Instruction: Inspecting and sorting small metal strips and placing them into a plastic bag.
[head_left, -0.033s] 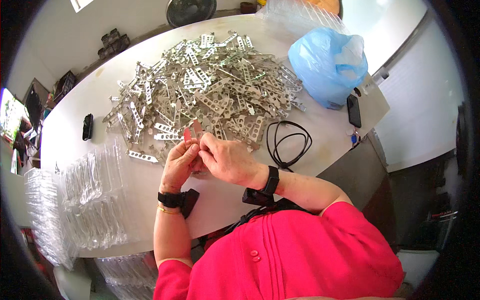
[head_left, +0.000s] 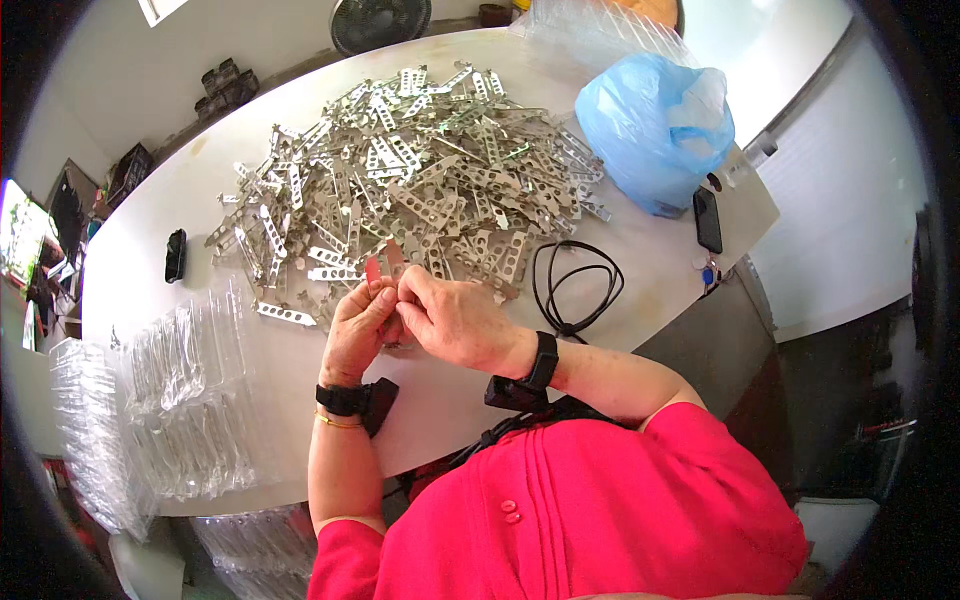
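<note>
My left hand (head_left: 357,322) and my right hand (head_left: 458,316) meet at the near edge of a heap of perforated metal brackets (head_left: 440,205). Between my closed fingertips is a slim metal bracket (head_left: 395,260), its tip sticking up with a reddish tint. Beside it a small red strip (head_left: 373,269) rises from the left fingertips; whether the two are joined is hidden. Both hands have their fingers pinched, and most of what they grip is covered. A single bracket (head_left: 286,314) lies apart, left of my hands.
Clear plastic trays (head_left: 190,390) are at the left. A black cable (head_left: 578,290) lies coiled right of my hands. Farther right are a blue plastic bag (head_left: 655,135) and a black phone (head_left: 708,222). A small black object (head_left: 175,255) sits at the table's left.
</note>
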